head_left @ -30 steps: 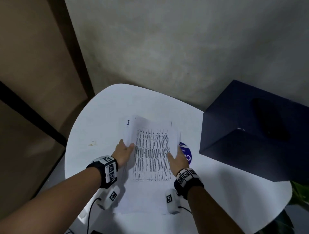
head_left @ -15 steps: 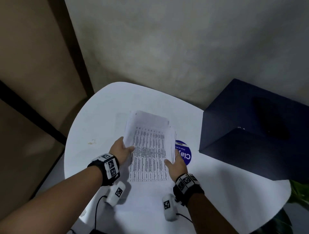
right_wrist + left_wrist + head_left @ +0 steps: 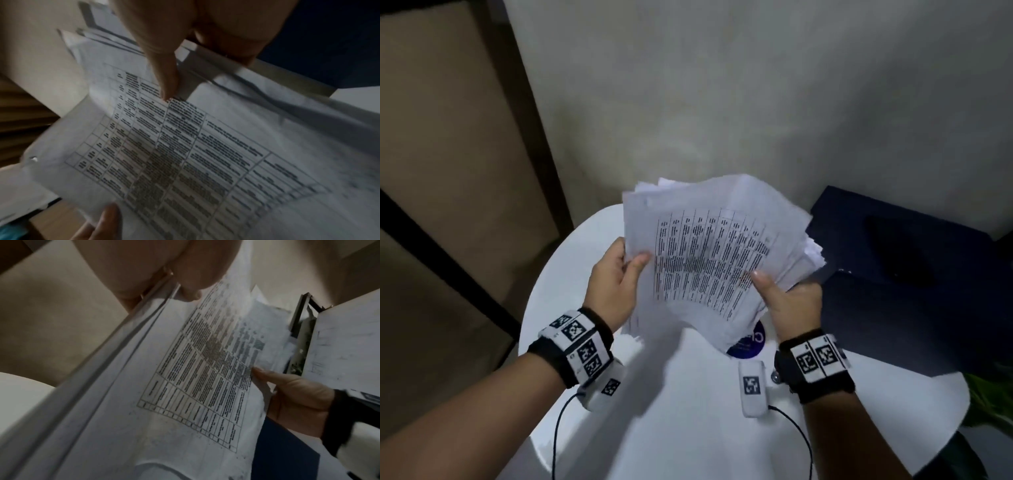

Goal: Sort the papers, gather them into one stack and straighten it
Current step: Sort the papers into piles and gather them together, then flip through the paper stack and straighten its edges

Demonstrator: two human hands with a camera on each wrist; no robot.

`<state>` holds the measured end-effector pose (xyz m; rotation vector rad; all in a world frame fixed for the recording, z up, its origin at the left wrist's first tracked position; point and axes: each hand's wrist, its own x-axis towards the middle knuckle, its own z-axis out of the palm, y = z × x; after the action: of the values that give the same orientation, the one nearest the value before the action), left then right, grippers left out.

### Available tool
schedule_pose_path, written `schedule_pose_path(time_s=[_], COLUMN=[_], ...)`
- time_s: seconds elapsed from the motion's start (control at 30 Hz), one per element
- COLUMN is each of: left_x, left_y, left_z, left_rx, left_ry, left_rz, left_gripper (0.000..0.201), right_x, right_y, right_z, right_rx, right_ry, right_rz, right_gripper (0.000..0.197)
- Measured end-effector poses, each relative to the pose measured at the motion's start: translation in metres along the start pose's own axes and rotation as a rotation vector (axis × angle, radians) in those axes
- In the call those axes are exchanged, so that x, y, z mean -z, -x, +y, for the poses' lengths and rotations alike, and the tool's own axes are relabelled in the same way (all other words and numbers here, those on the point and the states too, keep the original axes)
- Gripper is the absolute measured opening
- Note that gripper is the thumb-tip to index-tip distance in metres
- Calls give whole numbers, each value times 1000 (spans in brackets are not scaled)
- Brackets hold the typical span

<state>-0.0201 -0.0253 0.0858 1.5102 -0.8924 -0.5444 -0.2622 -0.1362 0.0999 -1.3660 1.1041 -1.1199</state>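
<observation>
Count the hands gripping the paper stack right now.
2. The left hand grips the stack's left edge, thumb on the printed top sheet; the right hand grips its right edge, thumb on top. The fingers underneath are hidden.

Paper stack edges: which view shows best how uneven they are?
Head view: the whole paper stack shows, far edges fanned, left hand and right hand gripping its sides. Left wrist view shows only the left edge layers close up; right wrist view only the blurred right edge.
</observation>
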Motion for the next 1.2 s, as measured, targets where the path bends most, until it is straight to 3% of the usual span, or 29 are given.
schedule_pose_path(time_s=[0.13, 0.2, 0.37, 0.47, 0.53, 0.6, 0.73, 0.93, 1.07, 1.2], left_x=[7, 6, 4, 9, 11, 10, 2, -4, -7, -9], left_y=[10, 11, 5, 5, 6, 5, 6, 7, 2, -1], left_z=[-16, -19, -8, -5, -1, 5, 16, 23, 32, 40], left_rx=[28, 65, 106, 51, 14, -8, -54, -104, -153, -188], left_ry=[-162, -114, 117, 53, 42, 78, 139, 251, 207, 195], left_rz=[-87, -44, 147, 51, -48, -60, 19, 116, 200, 195], left_gripper=[13, 12, 10, 10, 22, 38, 45, 51, 31, 30], right_x=[-1, -5, -8, -6, -10, -20, -34, -35, -38, -42], right_y=[21, 21, 24, 31, 35, 35, 34, 37, 38, 43], right_z=[4, 4, -5, -9, -15, -27, -38, -41, -41, -39], right_rx=[0, -8, 7, 21, 79, 162, 323, 373, 333, 346], right_ry=[-18, -15, -37, -5, -3, -44, 1, 21, -19, 25], right_rz=[-51, -52, 12, 51, 62, 65, 108, 205, 266, 240], right_gripper=[32, 40, 20, 31, 52, 58, 30, 12, 15, 22])
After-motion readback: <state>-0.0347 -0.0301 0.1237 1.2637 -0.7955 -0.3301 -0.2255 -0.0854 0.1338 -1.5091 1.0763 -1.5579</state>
